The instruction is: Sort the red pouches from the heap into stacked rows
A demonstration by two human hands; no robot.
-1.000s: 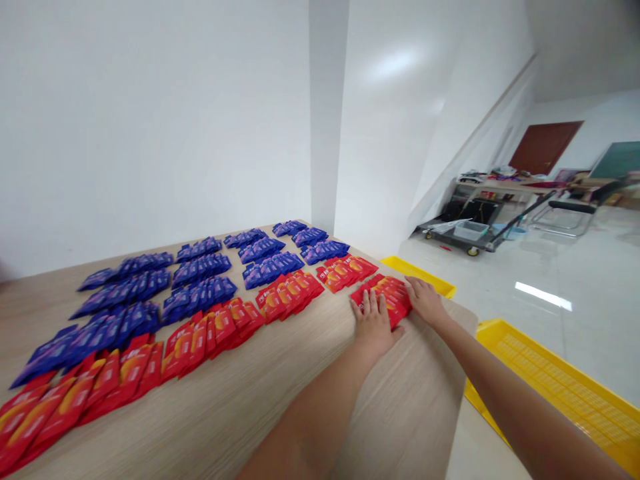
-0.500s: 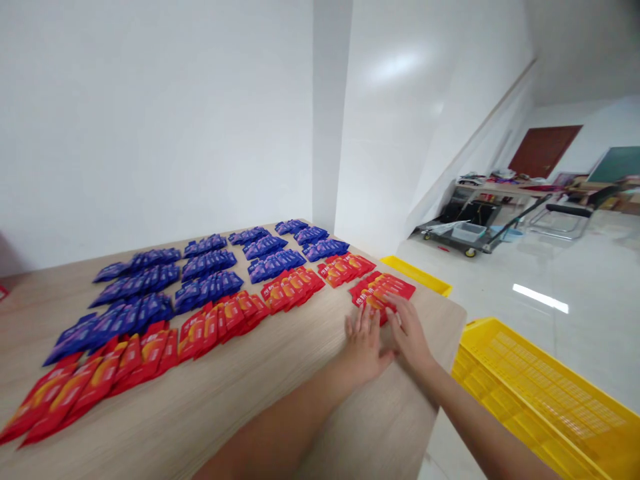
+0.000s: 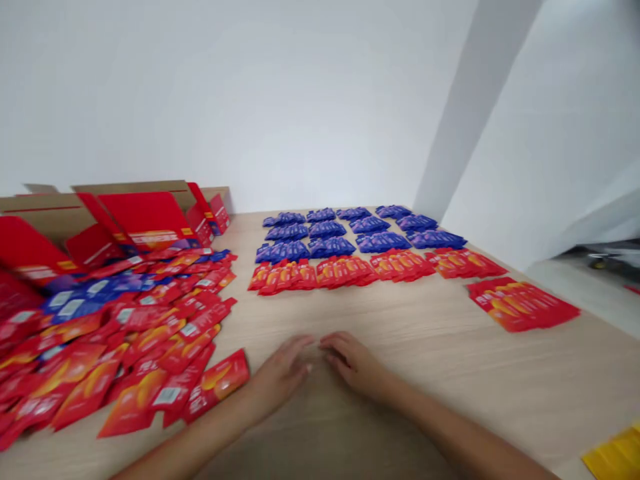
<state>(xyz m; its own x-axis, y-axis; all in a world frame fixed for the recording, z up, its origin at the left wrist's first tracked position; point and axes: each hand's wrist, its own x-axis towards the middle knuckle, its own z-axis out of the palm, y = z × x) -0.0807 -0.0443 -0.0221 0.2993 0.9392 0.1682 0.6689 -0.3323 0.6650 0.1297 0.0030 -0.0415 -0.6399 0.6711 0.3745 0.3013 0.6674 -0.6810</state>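
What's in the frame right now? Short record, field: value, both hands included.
left hand: empty, fingers loosely bent, above the table
right hand: empty, fingertips close to the left's
blue fans: twelve, three rows of four, toward the wall
red fans: four in a row before the blue; a fifth nearer, far right
pile: loose packets, red and blue, at left
boxes: red, open, behind pile

Left hand [image 3: 284, 373], right hand [image 3: 359, 367]: blurring at the fingers.
Loose packets [image 3: 150, 337]: overlapping, partly hiding one another, blurring.
Red boxes [image 3: 150, 217]: running past the left edge.
Yellow item [image 3: 617, 457]: leaving frame lower right.
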